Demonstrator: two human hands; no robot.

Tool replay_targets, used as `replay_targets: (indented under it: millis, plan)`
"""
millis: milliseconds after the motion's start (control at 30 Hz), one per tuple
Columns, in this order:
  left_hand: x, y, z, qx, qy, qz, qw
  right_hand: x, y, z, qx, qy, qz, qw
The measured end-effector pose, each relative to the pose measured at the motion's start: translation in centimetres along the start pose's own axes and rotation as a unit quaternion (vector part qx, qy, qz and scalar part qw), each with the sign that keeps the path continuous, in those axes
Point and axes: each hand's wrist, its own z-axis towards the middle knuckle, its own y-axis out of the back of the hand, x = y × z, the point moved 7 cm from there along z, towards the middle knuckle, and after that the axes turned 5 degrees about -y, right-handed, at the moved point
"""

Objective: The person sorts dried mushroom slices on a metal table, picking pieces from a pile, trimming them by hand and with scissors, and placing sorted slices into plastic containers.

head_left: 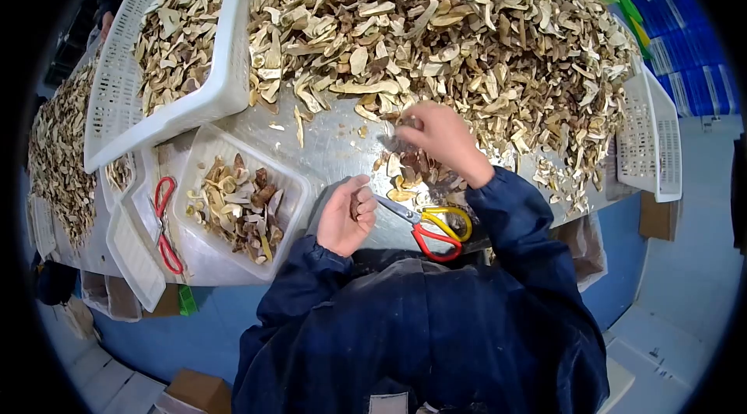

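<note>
My left hand (348, 216) is at the table's front edge, its fingers curled round a small brown piece. Farther forward and to the right, my right hand (436, 134) reaches to the near edge of a large heap of dried mushroom slices (467, 40); its fingers are bent together, and what they hold is too small to name. Between the hands, scissors (436, 232) with one red and one yellow handle lie with their blades toward my left hand. A small pile of slices (416, 173) lies just below my right hand.
A white tray (299, 192) of mixed pieces stands left of my left hand, with red-handled scissors (162, 223) beyond it. A large white basket (175, 120) of slices is at the back left. Another white basket (668, 142) stands at the right edge. Blue crates (685, 40) are behind.
</note>
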Motion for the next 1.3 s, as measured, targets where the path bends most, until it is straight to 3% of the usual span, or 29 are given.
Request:
replay_targets:
  millis: [33,133,233,433,533,567,667,800,933,1100,1200,1300]
  plan:
    - [0.0,-0.3,0.0,0.005,-0.006,0.008,1.000,0.5,0.0,0.9,-0.070,0.024,0.013,0.997]
    - [-0.2,-0.8,0.0,0.009,-0.018,0.021,1.000,1.9,-1.3,2.9,-0.129,0.023,-0.064,0.989]
    - [-0.8,-1.0,-0.3,-0.021,-0.042,0.045,0.998,1.1,-2.6,3.3,-0.120,0.007,-0.091,0.989]
    - [-0.7,-2.1,0.2,0.001,-0.072,0.117,0.991,1.0,0.1,-1.2,-0.044,-0.027,0.080,0.995]
    - [-0.2,-2.8,1.0,0.038,-0.065,0.079,0.994,3.4,-1.0,-2.9,0.131,0.002,0.185,0.974]
    - [-0.3,-2.9,1.0,0.026,-0.070,0.080,0.994,3.4,-0.8,-2.5,0.118,-0.004,0.177,0.977]
    - [-0.5,-1.6,1.0,0.005,-0.069,0.061,0.996,1.5,-1.5,0.0,-0.070,0.038,0.014,0.997]
    - [-0.4,-0.5,0.9,0.037,-0.022,-0.038,0.998,2.3,-3.7,1.5,-0.120,0.055,-0.043,0.990]
    - [-0.3,-0.1,0.7,0.015,-0.004,-0.083,0.996,1.3,-3.9,1.1,-0.117,0.034,0.007,0.993]
    - [0.5,-0.2,1.5,0.022,0.034,-0.113,0.993,3.5,-2.6,0.5,-0.156,0.112,-0.050,0.980]
    - [0.8,-0.6,1.6,0.020,0.039,-0.105,0.993,4.6,-4.3,1.5,-0.091,0.110,-0.135,0.980]
    - [0.3,-0.7,1.5,0.085,0.033,-0.111,0.990,4.2,-4.5,2.7,-0.089,0.122,-0.109,0.983]
